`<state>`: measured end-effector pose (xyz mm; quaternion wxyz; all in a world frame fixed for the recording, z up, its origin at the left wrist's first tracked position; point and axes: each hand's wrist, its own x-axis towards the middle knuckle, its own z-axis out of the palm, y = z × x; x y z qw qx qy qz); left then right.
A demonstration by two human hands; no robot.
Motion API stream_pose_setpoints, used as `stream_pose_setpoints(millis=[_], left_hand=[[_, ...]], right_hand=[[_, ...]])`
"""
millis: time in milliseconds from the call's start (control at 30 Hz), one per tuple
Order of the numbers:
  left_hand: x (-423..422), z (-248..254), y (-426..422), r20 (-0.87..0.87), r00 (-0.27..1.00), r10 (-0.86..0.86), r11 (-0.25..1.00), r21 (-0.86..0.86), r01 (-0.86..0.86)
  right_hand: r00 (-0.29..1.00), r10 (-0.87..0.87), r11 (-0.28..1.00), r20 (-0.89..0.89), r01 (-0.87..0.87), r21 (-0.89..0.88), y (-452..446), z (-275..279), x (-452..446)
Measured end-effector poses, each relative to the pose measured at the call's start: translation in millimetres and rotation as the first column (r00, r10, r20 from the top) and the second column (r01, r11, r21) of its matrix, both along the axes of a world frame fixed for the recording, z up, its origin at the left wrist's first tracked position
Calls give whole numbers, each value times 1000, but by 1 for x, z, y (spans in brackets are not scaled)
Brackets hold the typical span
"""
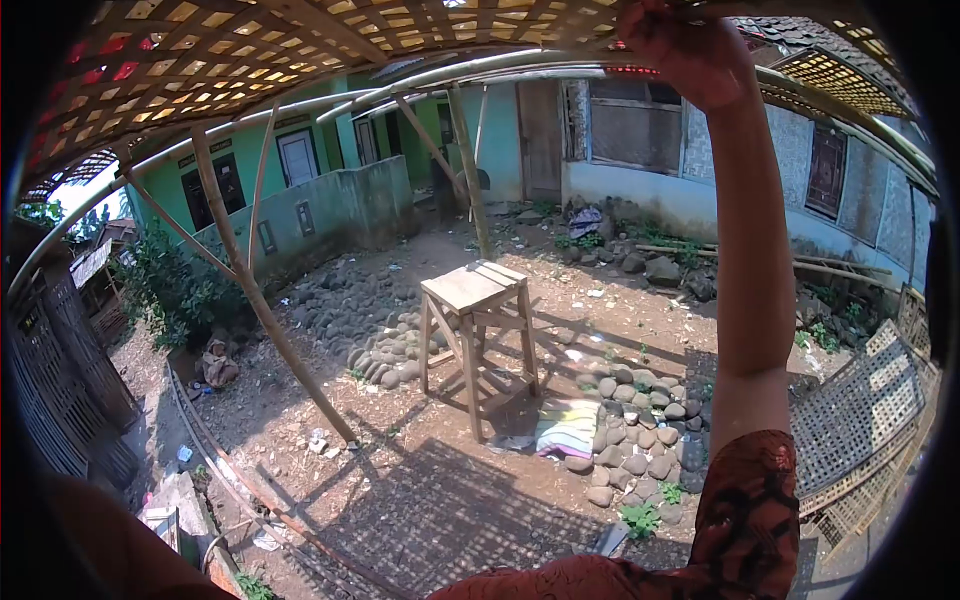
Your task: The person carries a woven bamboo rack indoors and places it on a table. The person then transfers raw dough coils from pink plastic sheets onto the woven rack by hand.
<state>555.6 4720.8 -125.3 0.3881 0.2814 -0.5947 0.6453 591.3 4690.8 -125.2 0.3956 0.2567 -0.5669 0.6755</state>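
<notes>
My right arm, in a red and black patterned sleeve, reaches straight up on the right of the view. At the top, my right hand is closed against the edge of a woven bamboo lattice overhead; its fingers are partly in shadow, and what they grip is hard to make out. My left hand is out of view; only a dark, blurred part of the left arm shows at the lower left. Below, a wooden stool stands upright on the ground, away from my hand, with a striped cloth lying beside it.
Bamboo posts support horizontal poles under the lattice. Rounded stones lie near the stool. Woven panels lean at the right. A low green wall and houses stand behind; long poles lie on the left ground.
</notes>
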Motion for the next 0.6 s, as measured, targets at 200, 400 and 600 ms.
stream_pose_setpoints(millis=[200,400,600], left_hand=[[-144,23,145,-97,984,150,985,-76,-158],[-290,53,281,-221,921,321,926,-128,-354],[-432,98,429,-320,777,542,779,-155,-607]], right_hand=[[996,-10,1000,-85,9,-13,157,16,-96],[978,-135,990,-156,129,-48,322,23,-174],[981,-117,992,-156,109,-59,478,23,-222]])
